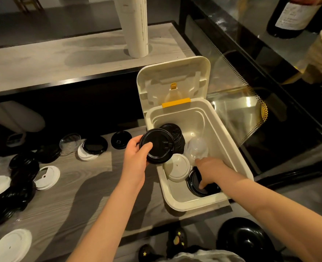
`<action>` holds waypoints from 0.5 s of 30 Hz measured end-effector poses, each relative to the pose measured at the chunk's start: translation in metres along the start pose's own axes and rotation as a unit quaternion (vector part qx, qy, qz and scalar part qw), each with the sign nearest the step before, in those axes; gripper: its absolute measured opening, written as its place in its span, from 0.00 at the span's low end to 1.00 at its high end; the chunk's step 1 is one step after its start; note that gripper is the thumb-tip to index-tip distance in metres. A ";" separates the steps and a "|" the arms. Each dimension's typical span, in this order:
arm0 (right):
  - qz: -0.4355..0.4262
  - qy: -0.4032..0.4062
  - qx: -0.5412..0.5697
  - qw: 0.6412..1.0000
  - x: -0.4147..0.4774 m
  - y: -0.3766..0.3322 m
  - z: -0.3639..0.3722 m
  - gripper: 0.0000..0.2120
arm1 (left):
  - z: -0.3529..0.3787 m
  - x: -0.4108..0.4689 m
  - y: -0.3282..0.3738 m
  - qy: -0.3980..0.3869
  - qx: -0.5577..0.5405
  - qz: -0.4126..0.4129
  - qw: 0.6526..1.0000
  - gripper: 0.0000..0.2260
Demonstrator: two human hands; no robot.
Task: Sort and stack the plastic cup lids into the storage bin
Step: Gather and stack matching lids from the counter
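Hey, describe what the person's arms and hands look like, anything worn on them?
Both forearms are bare all the way to the bottom edge of the view, with no sleeves showing. The left hand and right hand wear no gloves, and no watch, bracelet or ring is visible on either.

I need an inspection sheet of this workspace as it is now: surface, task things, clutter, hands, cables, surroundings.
Surface: grey wood-grain shelf, partly covered with loose lids.
Job's things: white storage bin, hinged lid open; inside, a leaning black lid stack, a white lid, clear dome lids and a black lid at the near end. Black lids, white lids and a clear lid wait on the shelf.
Clutter: paper roll on the upper shelf.
Hands: left hand holds a black lid at the bin's rim; right hand reaches into the bin, fingers on the black lid there.
Cables: nothing seen.
Surroundings: glass display case and wine bottle to the right.
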State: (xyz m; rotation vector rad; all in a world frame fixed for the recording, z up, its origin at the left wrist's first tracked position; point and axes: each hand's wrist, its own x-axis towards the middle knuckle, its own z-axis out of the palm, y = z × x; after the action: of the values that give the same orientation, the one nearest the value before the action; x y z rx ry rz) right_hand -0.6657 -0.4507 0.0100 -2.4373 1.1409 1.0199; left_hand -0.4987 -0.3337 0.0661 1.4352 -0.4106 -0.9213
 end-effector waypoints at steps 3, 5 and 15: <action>0.011 -0.014 0.016 1.000 0.002 0.000 -0.003 0.36 | 0.000 0.002 0.000 0.003 -0.004 -0.007 1.000 0.10; 0.011 0.000 0.034 0.999 -0.003 0.002 -0.007 0.32 | -0.001 0.004 0.000 0.003 0.003 -0.013 1.000 0.10; -0.166 0.210 0.598 0.755 -0.019 -0.014 -0.077 0.16 | 0.023 0.027 0.014 -0.042 0.068 0.014 0.997 0.12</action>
State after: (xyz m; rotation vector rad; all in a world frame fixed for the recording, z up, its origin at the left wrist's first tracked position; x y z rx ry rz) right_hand -0.6257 -0.4694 0.0776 -1.6249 0.9255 -0.3940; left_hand -0.4954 -0.3703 0.0753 1.5143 -0.5640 -0.9477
